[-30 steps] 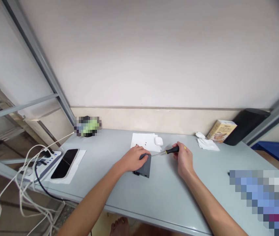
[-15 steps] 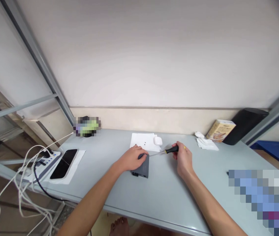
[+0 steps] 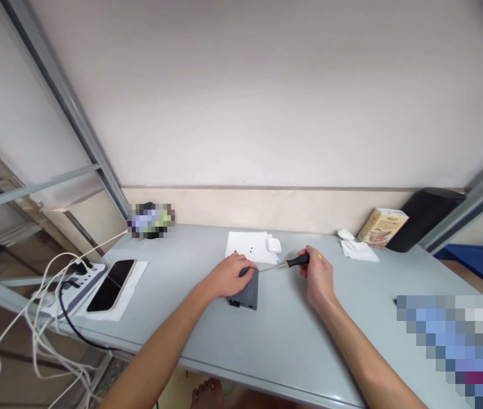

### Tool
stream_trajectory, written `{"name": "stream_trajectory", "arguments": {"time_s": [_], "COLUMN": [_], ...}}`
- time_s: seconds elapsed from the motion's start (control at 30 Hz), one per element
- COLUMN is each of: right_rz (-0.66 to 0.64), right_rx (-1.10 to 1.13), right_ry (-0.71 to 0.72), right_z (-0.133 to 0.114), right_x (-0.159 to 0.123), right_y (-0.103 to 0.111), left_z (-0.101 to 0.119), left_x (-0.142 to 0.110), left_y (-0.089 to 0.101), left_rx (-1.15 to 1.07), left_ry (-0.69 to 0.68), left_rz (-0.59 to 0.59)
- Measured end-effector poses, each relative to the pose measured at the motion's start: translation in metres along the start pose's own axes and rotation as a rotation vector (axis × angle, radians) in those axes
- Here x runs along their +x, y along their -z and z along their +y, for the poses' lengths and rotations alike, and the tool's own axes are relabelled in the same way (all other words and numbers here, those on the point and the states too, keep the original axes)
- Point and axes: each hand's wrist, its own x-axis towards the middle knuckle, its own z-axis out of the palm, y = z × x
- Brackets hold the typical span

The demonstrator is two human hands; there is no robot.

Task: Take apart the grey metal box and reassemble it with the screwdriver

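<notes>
My left hand point(image 3: 231, 274) is closed over a small dark grey box-shaped device point(image 3: 247, 296), pinning it to the table with thumb and fingers. A dark rounded part shows beneath the thumb, but I cannot make out what it is. My right hand point(image 3: 318, 275) grips a screwdriver point(image 3: 298, 260) by its black and yellow handle. Its thin metal shaft points left, the tip at the device's right side near the far corner. Just beyond lies a sheet of white paper point(image 3: 241, 243) with tiny dark pieces on it, perhaps screws. A white rounded case point(image 3: 273, 245) rests on the paper's right edge.
On the left, a phone point(image 3: 111, 285) lies on paper beside a power strip point(image 3: 73, 289) with tangled white cables. At the back right stand a yellow box point(image 3: 382, 227), crumpled tissue point(image 3: 358, 250) and a black cylinder point(image 3: 426, 218). Blurred items sit at back left and front right.
</notes>
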Motion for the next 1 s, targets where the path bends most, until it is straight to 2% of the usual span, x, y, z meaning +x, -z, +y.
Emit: {"name": "stream_trajectory", "arguments": {"time_s": [1.0], "right_rz": [-0.02], "right_rx": [-0.034], "right_ry": [0.03], "right_z": [0.0066], "right_x": [0.0033], "right_y": [0.0012], "left_z": [0.0003], "left_x": [-0.0002], "left_y": [0.0002], "left_rx": [-0.002], "left_ry": [0.003], "left_rz": [0.0]}}
